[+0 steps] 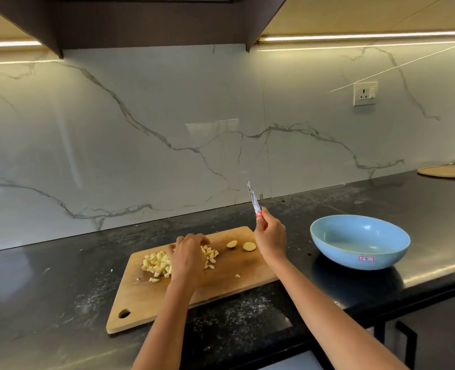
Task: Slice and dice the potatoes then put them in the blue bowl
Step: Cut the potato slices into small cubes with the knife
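left hand (187,253): fingers curled over diced potato (158,264) on board (229,265) | right hand (270,236): gripping knife (253,199), blade up | bowl (360,241): right of board

There is a single view, taken from the person's head, looking forward and down across a dark counter (60,276) toward a marble backsplash (140,129). The lens is wide (straight edges bow near the frame's borders). It stands close above the wooden cutting board (221,279), which lies low in the middle, with both forearms reaching in from the bottom edge. The underside of the wall cabinets (151,20) fills the top. The blue bowl (360,241) sits right of centre.
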Available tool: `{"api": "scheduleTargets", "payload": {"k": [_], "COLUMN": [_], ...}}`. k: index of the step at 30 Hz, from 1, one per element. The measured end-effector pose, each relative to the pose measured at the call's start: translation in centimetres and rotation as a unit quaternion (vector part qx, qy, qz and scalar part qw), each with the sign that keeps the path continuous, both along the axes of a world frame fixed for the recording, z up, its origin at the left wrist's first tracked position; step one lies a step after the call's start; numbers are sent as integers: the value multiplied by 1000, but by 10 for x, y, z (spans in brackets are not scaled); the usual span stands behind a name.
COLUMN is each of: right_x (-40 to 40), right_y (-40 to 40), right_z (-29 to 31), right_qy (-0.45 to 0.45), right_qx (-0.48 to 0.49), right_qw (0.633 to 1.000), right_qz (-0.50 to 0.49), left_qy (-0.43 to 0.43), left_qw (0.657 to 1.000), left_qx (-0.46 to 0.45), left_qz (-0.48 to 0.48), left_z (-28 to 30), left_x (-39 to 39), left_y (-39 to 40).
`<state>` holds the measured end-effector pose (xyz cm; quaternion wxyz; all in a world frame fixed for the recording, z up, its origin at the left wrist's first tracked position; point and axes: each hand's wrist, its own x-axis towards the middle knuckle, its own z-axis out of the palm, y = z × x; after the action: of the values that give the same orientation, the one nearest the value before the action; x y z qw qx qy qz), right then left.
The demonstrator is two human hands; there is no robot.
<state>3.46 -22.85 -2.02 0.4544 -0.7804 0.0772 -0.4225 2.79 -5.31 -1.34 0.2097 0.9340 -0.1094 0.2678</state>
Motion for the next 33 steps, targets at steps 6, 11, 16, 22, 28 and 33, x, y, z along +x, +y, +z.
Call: {"api": "scheduleTargets", "payload": {"k": [6, 11, 16, 22, 28, 33], "right_x": [1, 1, 1, 2, 1, -1], "right_y": [-2, -2, -1, 0, -1, -1], "right_z": [1, 1, 1, 3, 7, 5], "right_qy": [0, -6, -12, -14, -14, -15], "right_qx": [9, 15, 17, 17, 24, 26], "right_qw": [1000, 1000, 1000, 1000, 1000, 1000], "right_qz": [1, -4, 0, 2, 5, 7], "left_qy": [8, 13, 23, 122, 357, 151], "left_qw": [987, 988, 991, 966, 868, 975], "left_qx": [-23, 17, -17, -25, -8, 119], "left_qz": [-157, -156, -129, -225, -345, -113], "left_z": [-4, -6, -2, 16, 21, 19], "left_x": [2, 5, 18, 22, -4, 1], "left_y": [-6, -9, -20, -36, -7, 0]}}
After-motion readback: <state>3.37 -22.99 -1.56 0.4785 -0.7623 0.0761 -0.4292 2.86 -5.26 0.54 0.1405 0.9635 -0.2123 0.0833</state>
